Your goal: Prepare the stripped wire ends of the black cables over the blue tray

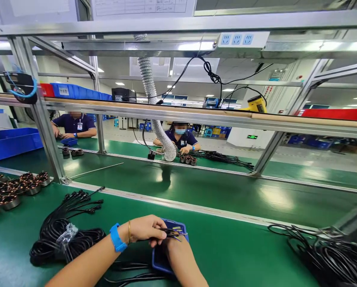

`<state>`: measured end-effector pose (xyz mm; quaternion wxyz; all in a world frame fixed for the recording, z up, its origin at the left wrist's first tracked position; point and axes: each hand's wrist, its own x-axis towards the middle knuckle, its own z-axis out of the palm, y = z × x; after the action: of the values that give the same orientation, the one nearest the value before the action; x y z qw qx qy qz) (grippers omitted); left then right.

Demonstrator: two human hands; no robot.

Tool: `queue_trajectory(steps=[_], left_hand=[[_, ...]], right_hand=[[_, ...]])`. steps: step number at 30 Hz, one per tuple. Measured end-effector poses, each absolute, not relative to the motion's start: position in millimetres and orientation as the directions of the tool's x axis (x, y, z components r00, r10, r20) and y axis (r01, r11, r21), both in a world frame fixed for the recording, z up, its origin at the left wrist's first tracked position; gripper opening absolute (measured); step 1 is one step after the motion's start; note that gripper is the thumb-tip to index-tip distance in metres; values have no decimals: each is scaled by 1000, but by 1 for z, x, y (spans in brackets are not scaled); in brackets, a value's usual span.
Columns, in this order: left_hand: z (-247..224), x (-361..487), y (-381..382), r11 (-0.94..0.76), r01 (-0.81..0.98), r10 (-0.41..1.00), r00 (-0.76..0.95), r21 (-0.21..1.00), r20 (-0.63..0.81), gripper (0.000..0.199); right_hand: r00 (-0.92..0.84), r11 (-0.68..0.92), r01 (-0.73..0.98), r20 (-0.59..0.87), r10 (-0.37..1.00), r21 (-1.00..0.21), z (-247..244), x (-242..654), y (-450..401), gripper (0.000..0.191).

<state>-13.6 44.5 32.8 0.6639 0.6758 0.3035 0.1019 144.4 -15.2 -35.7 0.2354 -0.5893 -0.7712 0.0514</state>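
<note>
My left hand (150, 230), with a blue band and a gold-coloured bangle at the wrist, is closed around several black cables (170, 231). Their thin coloured wire ends stick out to the right of the fingers. Below them, a small blue tray (155, 259) lies on the green bench. Over this tray my right hand (176, 248) is bent down, close against the wire ends. Its fingers are hidden, so I cannot see what they hold. More black cable runs along the bench under my left forearm.
A tied cable bundle (65, 239) lies left, with copper-wound motor stators (14, 191) beyond it. Loose black cables (334, 255) are piled at right. A metal frame post (41, 119) and flexible duct (159, 123) stand ahead. Two people sit across the benches.
</note>
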Motion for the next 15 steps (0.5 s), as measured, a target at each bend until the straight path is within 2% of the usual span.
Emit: queue_trajectory(steps=[5, 12, 15], left_hand=[[8, 5, 31, 138, 173, 642, 734, 975, -221, 41], [17, 16, 22, -61, 161, 752, 656, 985, -61, 29], [23, 13, 20, 23, 84, 746, 662, 996, -73, 37]], right_hand=[[-116, 227, 881, 276, 954, -415, -28, 153, -24, 28], [-39, 212, 831, 326, 945, -514, -20, 166, -31, 31], [-35, 220, 820, 336, 941, -529, -22, 171, -33, 30]])
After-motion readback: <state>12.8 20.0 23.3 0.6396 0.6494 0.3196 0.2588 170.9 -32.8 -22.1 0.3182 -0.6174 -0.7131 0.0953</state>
